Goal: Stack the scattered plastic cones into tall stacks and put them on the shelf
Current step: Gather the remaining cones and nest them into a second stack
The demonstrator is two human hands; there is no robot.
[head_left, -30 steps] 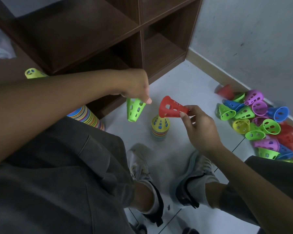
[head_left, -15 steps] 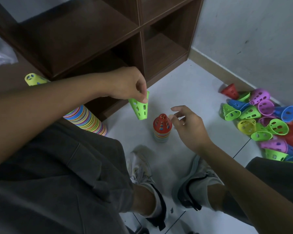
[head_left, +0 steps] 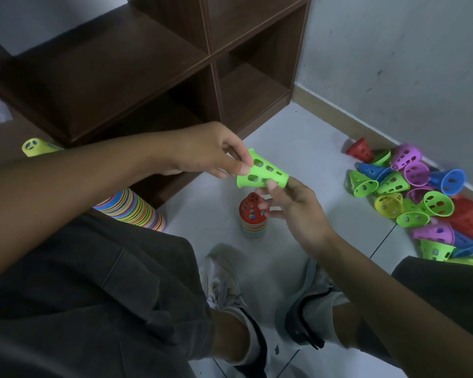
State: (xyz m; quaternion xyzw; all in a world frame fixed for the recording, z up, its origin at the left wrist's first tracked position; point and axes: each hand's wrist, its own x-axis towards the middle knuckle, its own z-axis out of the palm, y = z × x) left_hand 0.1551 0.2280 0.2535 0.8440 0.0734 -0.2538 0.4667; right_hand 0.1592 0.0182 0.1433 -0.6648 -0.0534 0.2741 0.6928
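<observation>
1. At centre frame the left hand [head_left: 202, 151] pinches the narrow end of a green perforated cone [head_left: 262, 173] lying sideways in the air.
2. The right hand [head_left: 292, 205] pinches its wide rim (thumb and fingertips only).
3. Just below stands a short red-topped stack [head_left: 253, 214] on the floor [head_left: 298, 148].
4. Loose cones [head_left: 421, 197] lie at the right edge.

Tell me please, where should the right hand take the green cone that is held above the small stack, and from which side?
Judging by its pose, the green cone lies sideways, its wide rim pinched by the left hand. The right hand best pinches the free narrow end from the right, so the open rim can drop over the small stack.
</observation>
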